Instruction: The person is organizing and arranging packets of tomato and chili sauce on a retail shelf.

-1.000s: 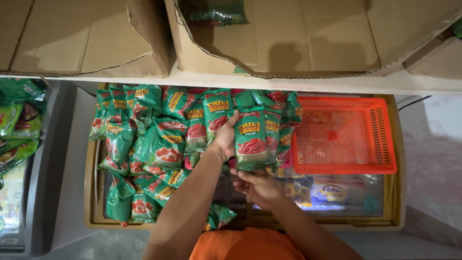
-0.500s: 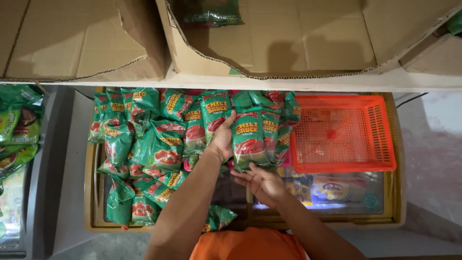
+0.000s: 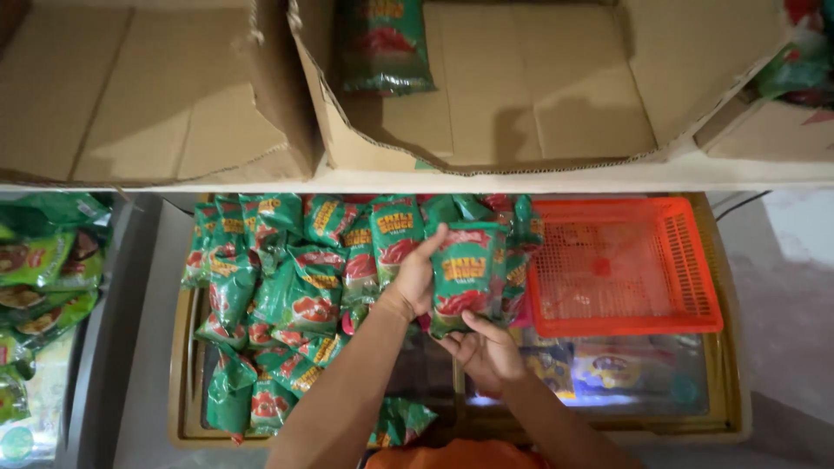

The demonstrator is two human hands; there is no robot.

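A person stands over a glass-topped chest freezer with a tan frame (image 3: 735,347), both bare hands on one green plastic sauce pouch with a red pepper picture (image 3: 465,274). The left hand (image 3: 417,276) is curled around the pouch's left edge, thumb up along its side; the right hand (image 3: 482,347) grips it from below, fingers closed on the bottom seam. The pouch stands nearly upright at the right end of a heap of matching green pouches (image 3: 287,295) that covers the left part of the freezer lid. Just to the right sits an orange plastic mesh basket (image 3: 621,265), nothing visible inside it. On the shelf above, an open brown cardboard box (image 3: 539,87) holds one more green pouch (image 3: 382,43); a second cardboard box (image 3: 130,87) lies to its left. Other green packets (image 3: 43,269) hang at the far left edge.

Handled well, the pouch wants support from beneath as well as at the side, as here, since a soft, liquid-filled pack probably sags if pinched at one corner. Keeping it clear of its neighbours would likely avoid dragging the loose heap off the smooth lid.
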